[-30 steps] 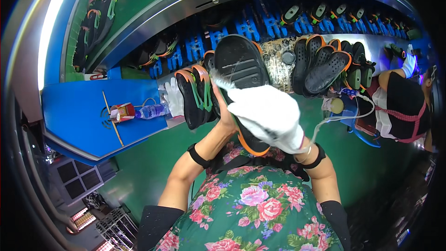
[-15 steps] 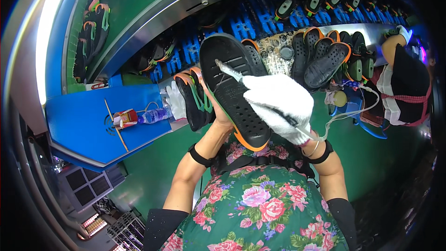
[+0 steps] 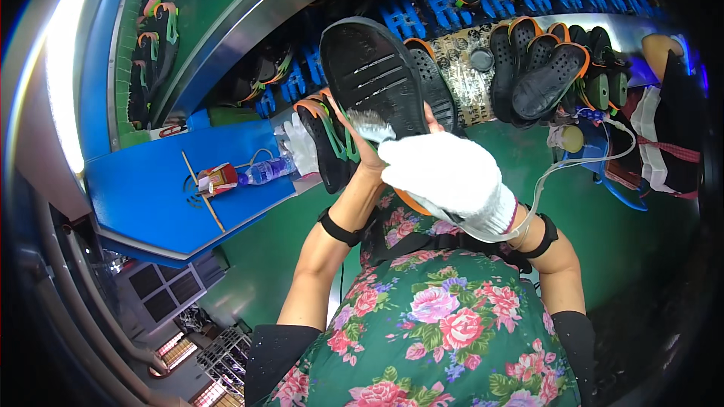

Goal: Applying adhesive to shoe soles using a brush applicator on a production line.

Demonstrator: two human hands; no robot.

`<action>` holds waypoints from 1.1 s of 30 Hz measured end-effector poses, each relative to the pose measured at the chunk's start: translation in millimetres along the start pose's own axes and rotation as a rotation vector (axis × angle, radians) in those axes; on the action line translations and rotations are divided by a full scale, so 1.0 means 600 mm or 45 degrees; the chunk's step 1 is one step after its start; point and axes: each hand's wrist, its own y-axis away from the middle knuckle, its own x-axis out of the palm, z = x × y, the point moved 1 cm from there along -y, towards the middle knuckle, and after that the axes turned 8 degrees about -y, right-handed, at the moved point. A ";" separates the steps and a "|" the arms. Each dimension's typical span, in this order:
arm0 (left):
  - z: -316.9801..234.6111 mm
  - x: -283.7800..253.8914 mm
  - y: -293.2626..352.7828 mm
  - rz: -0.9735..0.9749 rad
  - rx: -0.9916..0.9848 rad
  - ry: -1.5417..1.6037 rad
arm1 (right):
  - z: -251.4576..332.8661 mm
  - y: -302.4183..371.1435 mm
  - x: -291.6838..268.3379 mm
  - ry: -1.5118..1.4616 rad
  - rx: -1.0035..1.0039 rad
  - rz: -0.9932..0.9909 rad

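A black clog-type shoe [image 3: 369,56] with parallel slots and a bit of orange edging is held up before me. My left hand [image 3: 365,152], bare, grips it, with the thumb along its left side and fingertips showing at its right edge. In a white knitted glove, my right hand [image 3: 446,173] is closed round a brush [image 3: 368,123]. The brush's pale bristles lie at the shoe's slotted face, near my left thumb. A clear tube [image 3: 537,181] runs off from the right wrist area. The glove covers the shoe's lower part.
Black shoes with orange trim [image 3: 547,79] are grouped on the bench at right, by a patterned board [image 3: 466,75]. A blue table [image 3: 151,203] at left bears a bottle [image 3: 265,170]. Shoes on blue holders [image 3: 498,4] line the back. Another person [image 3: 664,136] is at far right.
The brush has moved down across the shoe's face toward my left thumb, its bristles now spread. The gloved hand shifted left, and left-hand fingertips now show at the shoe's right edge.
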 end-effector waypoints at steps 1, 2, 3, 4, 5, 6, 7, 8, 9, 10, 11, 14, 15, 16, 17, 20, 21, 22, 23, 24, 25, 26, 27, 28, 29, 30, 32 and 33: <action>-0.008 0.010 0.008 -0.106 -0.070 0.118 | 0.003 -0.002 -0.005 -0.010 -0.002 -0.004; -0.011 -0.002 0.006 -0.007 -0.024 0.056 | 0.006 -0.005 -0.018 -0.171 0.133 -0.019; -0.016 0.007 -0.003 0.094 0.013 0.003 | 0.010 -0.004 -0.031 -0.327 0.278 -0.037; -0.019 0.016 0.000 -0.060 0.017 0.072 | 0.003 -0.010 -0.042 -0.296 0.164 -0.090; -0.026 0.026 0.004 -0.214 0.021 0.142 | 0.004 -0.010 -0.045 -0.158 0.141 -0.115; -0.036 0.030 -0.001 -0.214 0.037 -0.045 | 0.006 -0.007 -0.042 -0.073 0.104 -0.080; -0.038 0.032 -0.004 -0.214 0.033 -0.038 | 0.008 -0.005 -0.035 0.013 0.067 -0.043; -0.038 0.035 -0.008 -0.174 0.005 -0.006 | 0.014 0.003 -0.020 0.059 0.101 0.017; -0.039 0.040 -0.009 -0.136 -0.024 0.026 | 0.011 0.004 -0.013 0.082 0.019 -0.007; -0.041 0.052 -0.012 -0.184 0.009 0.070 | 0.011 0.005 -0.014 0.049 0.016 0.020; -0.042 0.049 -0.012 -0.187 0.005 0.076 | 0.012 0.004 -0.016 0.016 0.012 0.048; -0.055 0.047 -0.006 -0.231 0.069 -0.139 | 0.001 -0.002 -0.039 -0.190 0.132 -0.062; -0.059 0.048 -0.009 -0.233 0.064 -0.134 | -0.005 0.002 -0.039 -0.172 0.119 -0.093; -0.063 0.045 -0.013 -0.264 0.048 -0.202 | -0.001 0.007 -0.034 -0.079 0.082 -0.034; -0.065 0.045 -0.016 -0.294 0.032 -0.270 | 0.008 0.009 -0.028 0.015 0.044 0.025; -0.065 0.047 -0.016 -0.293 0.045 -0.097 | 0.010 0.012 -0.025 -0.024 0.038 0.073; -0.066 0.045 -0.016 -0.256 0.047 0.034 | 0.010 0.012 -0.025 -0.069 0.014 0.051; -0.069 0.045 -0.019 -0.257 0.091 0.033 | 0.009 0.010 -0.030 -0.192 0.141 0.002; -0.071 0.042 -0.019 -0.262 0.092 0.031 | 0.007 0.008 -0.038 -0.316 0.269 -0.045; -0.074 0.040 -0.021 -0.266 0.090 -0.002 | 0.002 0.008 -0.046 -0.238 0.206 -0.049; -0.077 0.037 -0.022 -0.269 0.088 -0.036 | 0.004 0.010 -0.044 -0.239 0.210 -0.048; -0.079 0.035 -0.022 -0.291 0.108 -0.098 | 0.007 0.013 -0.038 -0.133 0.156 0.003; -0.080 0.034 -0.025 -0.290 0.104 -0.096 | 0.009 0.017 -0.033 -0.024 0.103 0.052; -0.082 0.035 -0.028 -0.284 0.100 -0.090 | 0.010 0.023 -0.026 -0.019 0.089 0.071; -0.083 0.036 -0.031 -0.277 0.096 -0.083 | 0.005 0.026 -0.018 -0.010 0.016 0.009; -0.084 0.036 -0.029 -0.291 0.092 -0.072 | 0.004 0.023 -0.021 -0.070 0.077 0.026; -0.087 0.035 -0.030 -0.281 0.111 -0.066 | 0.004 0.018 -0.035 -0.236 0.198 -0.015; -0.087 0.034 -0.031 -0.266 0.128 -0.058 | 0.002 0.017 -0.042 -0.341 0.258 -0.075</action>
